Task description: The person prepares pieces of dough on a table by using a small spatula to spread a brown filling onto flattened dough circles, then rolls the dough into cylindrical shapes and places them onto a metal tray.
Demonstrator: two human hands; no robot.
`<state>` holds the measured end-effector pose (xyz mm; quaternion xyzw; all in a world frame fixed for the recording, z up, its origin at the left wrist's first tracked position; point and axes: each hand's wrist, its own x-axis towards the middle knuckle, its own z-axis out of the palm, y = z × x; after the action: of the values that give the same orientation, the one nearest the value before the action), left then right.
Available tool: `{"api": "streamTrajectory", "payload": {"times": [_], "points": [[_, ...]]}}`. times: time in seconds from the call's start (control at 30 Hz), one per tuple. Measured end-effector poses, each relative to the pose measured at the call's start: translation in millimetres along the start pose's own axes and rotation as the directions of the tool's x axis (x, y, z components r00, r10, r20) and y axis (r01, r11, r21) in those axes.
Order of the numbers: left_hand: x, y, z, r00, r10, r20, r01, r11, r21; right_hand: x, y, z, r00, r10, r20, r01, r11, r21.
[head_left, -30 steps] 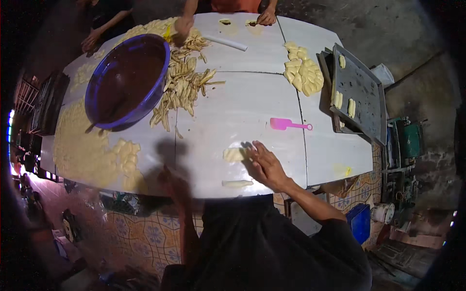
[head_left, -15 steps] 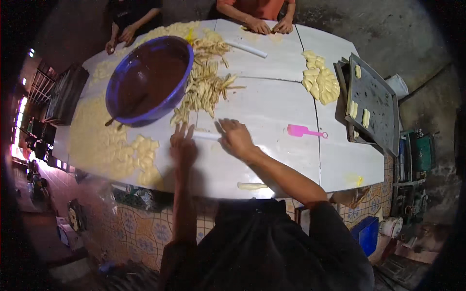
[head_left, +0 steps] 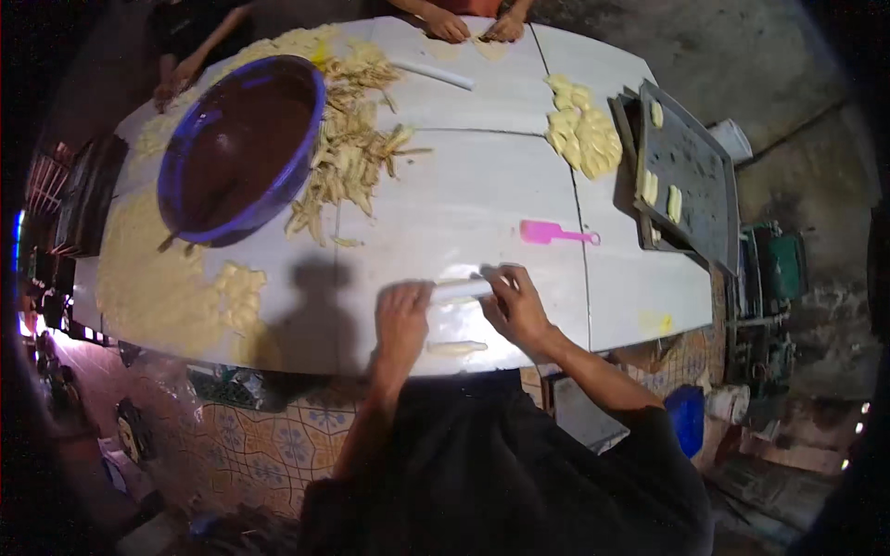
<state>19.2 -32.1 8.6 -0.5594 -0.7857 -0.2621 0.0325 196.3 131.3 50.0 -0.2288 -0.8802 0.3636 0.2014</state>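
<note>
A short white rolling pin [head_left: 461, 291] lies crosswise in front of me, one end under each palm. My left hand [head_left: 403, 313] closes over its left end, and my right hand [head_left: 513, 304] grips the right end with bent fingers. A pale strip of dough shows just beyond the pin, partly hidden by it. Nearer the table's front edge, a rolled dough stick [head_left: 456, 348] lies between my wrists. To the right of my right hand is a pink plastic scraper [head_left: 553, 233].
A blue basin [head_left: 311, 139] of brown filling stands at left, beside a heap of peeled banana-like pieces [head_left: 348, 171]. Dough pieces [head_left: 243, 295] cover the table's left side; more dough [head_left: 584, 139] and metal trays [head_left: 691, 176] are at right. Two people work across the table.
Both hands and the rolling pin have moved right and nearer to me. My left fingers, stretched forward before, now bend over the pin's end. The view has shifted slightly.
</note>
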Motion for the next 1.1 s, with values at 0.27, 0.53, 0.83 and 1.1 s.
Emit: {"api": "streamTrajectory", "payload": {"times": [0.27,0.53,0.83,1.1], "points": [[-28.8,22.8,-8.8,1.0,-0.02,0.004,0.02,0.998,0.053,-53.6,35.3,10.5,0.991,-0.078,0.109,0.097,0.979,-0.178],[41.0,3.5,30.4,0.967,-0.244,0.065,0.198,0.892,0.406,13.2,32.8,27.8,0.999,0.007,-0.052,-0.031,0.879,-0.475],[176.3,-34.8,58.6,0.969,-0.227,-0.101,0.249,0.889,0.384,93.3,44.5,0.9,0.987,0.097,-0.131,-0.154,0.821,-0.549],[129.8,-11.7,21.7,0.919,0.279,0.278,-0.228,0.953,-0.201,53.2,138.5,-86.3,0.986,0.146,-0.075,-0.162,0.804,-0.573]]}}
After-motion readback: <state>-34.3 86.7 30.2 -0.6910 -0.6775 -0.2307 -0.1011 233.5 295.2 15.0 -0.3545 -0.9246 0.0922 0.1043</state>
